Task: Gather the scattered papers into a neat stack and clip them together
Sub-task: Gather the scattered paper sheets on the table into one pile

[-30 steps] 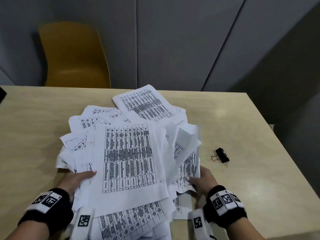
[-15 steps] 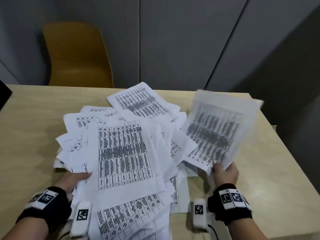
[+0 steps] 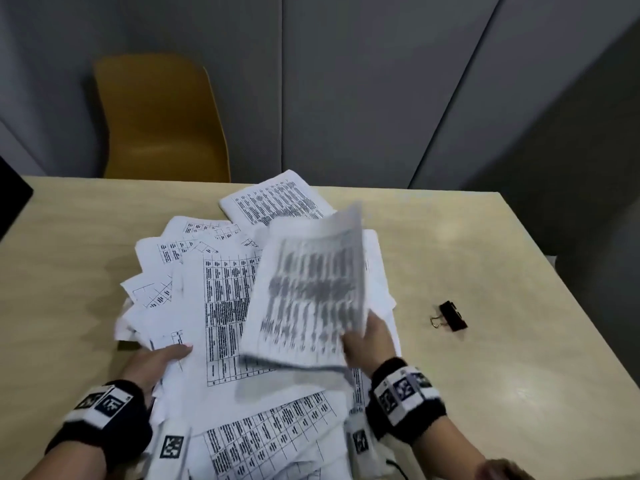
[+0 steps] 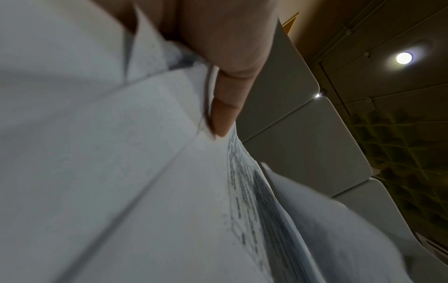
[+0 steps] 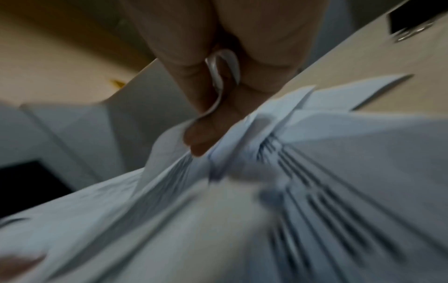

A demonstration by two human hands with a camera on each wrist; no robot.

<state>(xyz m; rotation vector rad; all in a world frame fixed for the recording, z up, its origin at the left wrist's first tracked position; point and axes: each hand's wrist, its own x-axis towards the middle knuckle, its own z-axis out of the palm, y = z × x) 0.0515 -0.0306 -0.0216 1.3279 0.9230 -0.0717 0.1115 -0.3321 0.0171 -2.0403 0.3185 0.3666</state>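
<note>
A loose fan of printed white papers (image 3: 221, 306) covers the middle of the wooden table (image 3: 502, 271). My right hand (image 3: 363, 337) pinches the near corner of a blurred sheet (image 3: 308, 299), which hangs tilted above the pile's right half. In the right wrist view that sheet (image 5: 242, 210) bends between thumb and fingers (image 5: 203, 137). My left hand (image 3: 156, 358) grips the pile's near left edge, thumb on top and fingers hidden beneath. The left wrist view has the thumb (image 4: 227, 107) pressed on the papers (image 4: 121, 172). A black binder clip (image 3: 452, 316) lies alone to the right.
An orange chair (image 3: 159, 119) stands behind the table's far edge, before a grey panelled wall. A dark object (image 3: 12, 195) shows at the far left edge of the table. Bare tabletop lies around the clip and left of the papers.
My right hand lifted a sheet from the pile's right side, raised it to the right, then swung it left over the pile. The left hand stayed put.
</note>
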